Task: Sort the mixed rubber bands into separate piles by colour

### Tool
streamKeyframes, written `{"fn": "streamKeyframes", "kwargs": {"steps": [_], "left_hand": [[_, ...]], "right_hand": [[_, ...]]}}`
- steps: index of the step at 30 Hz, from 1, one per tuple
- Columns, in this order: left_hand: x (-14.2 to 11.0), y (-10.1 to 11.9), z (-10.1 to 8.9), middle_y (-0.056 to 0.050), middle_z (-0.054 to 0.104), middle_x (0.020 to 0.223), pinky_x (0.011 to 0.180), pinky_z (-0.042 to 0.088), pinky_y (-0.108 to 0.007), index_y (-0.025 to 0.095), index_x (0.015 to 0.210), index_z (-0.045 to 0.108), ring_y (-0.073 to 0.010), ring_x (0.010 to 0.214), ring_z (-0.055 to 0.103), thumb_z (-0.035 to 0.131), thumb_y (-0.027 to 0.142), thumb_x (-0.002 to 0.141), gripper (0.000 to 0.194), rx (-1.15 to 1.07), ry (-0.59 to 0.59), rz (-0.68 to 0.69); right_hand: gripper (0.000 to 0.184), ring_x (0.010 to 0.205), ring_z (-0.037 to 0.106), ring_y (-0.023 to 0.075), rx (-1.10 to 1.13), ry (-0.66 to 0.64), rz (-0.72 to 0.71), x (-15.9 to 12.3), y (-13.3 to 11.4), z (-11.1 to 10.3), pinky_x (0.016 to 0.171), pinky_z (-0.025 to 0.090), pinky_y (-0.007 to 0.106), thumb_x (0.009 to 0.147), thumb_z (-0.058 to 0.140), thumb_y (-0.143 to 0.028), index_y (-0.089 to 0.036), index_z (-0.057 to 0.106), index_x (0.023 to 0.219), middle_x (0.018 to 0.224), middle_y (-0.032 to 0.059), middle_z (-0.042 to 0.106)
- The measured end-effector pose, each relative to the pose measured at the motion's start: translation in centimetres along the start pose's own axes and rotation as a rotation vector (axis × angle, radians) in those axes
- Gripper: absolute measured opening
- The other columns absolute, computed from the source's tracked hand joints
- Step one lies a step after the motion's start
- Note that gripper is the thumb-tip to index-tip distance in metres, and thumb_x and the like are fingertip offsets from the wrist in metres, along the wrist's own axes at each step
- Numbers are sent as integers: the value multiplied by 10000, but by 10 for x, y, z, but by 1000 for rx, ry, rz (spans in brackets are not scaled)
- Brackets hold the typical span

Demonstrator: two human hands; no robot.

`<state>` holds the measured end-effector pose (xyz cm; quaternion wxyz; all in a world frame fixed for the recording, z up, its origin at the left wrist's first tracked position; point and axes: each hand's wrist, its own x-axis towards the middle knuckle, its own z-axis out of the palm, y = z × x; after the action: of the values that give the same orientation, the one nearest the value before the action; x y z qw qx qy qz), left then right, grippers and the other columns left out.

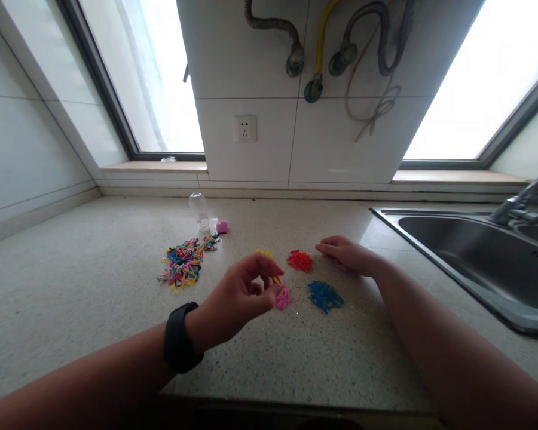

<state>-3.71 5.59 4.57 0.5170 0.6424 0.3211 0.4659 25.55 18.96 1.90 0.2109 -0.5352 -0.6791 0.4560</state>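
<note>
My left hand [251, 286], a dark watch on its wrist, hovers over the counter with thumb and forefinger pinched on a small yellow rubber band [277, 280]. Just under those fingertips lies a pile of pink rubber bands [283, 298], partly hidden by the hand. Behind it, yellow bands [264, 252] peek out. My right hand [343, 254] rests low beside the red rubber bands [300, 260], fingers closed together; whatever they may hold does not show. Nearer to me is a blue pile [325, 296]. A larger mixed-colour heap of bands [183, 263] spreads to the left.
A clear plastic bottle [198, 209] stands behind the mixed heap, with a pink cap [222, 227] beside it. A steel sink [470, 245] with a faucet [524, 197] is set into the counter [94, 286] at the right. Hoses and a socket [245, 128] are on the tiled wall.
</note>
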Motion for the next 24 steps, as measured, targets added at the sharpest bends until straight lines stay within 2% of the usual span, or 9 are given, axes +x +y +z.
{"fn": "streamKeyframes", "kwargs": {"steps": [5, 11, 14, 18, 21, 24], "left_hand": [[-1, 2, -1, 26, 556, 822, 596, 424, -193, 194, 1002, 577, -70, 685, 501, 700, 185, 834, 208, 177, -26, 90], [0, 2, -5, 0, 606, 881, 566, 423, -194, 200, 1039, 564, -87, 711, 518, 694, 188, 837, 241, 253, -48, 166], [8, -3, -20, -5, 620, 885, 588, 449, -206, 196, 1027, 580, -92, 714, 529, 679, 229, 858, 198, 382, -15, 193], [25, -16, -49, 1, 608, 822, 580, 448, -219, 186, 991, 624, -92, 661, 521, 642, 260, 881, 134, 635, 111, 224], [35, -27, -66, -7, 611, 805, 579, 438, -234, 176, 952, 650, -103, 660, 523, 629, 293, 892, 133, 687, 178, 212], [42, -35, -74, -28, 651, 837, 645, 469, -263, 175, 946, 678, -131, 729, 569, 614, 328, 906, 171, 721, 225, 187]], "right_hand": [[431, 373, 324, 59, -3, 2, 14, 0, -2, 1, 354, 223, 224, 858, 585, -572, -210, 450, 667, 516, -71, 389], [425, 370, 328, 61, -47, 5, 6, -3, -7, 2, 359, 223, 223, 868, 578, -553, -209, 448, 655, 494, -71, 387], [416, 368, 331, 60, -49, 10, 5, -3, -8, 1, 357, 221, 224, 870, 574, -548, -207, 457, 662, 501, -69, 391], [412, 368, 334, 57, -30, 7, -1, -3, -7, 1, 355, 223, 223, 873, 569, -549, -202, 472, 674, 521, -68, 401], [415, 370, 334, 57, -23, -4, 6, -2, -6, 1, 356, 228, 218, 879, 562, -552, -200, 476, 676, 517, -68, 401], [421, 379, 330, 57, -6, -6, 15, -2, -7, 1, 359, 244, 214, 881, 556, -558, -199, 480, 675, 523, -66, 401]]}}
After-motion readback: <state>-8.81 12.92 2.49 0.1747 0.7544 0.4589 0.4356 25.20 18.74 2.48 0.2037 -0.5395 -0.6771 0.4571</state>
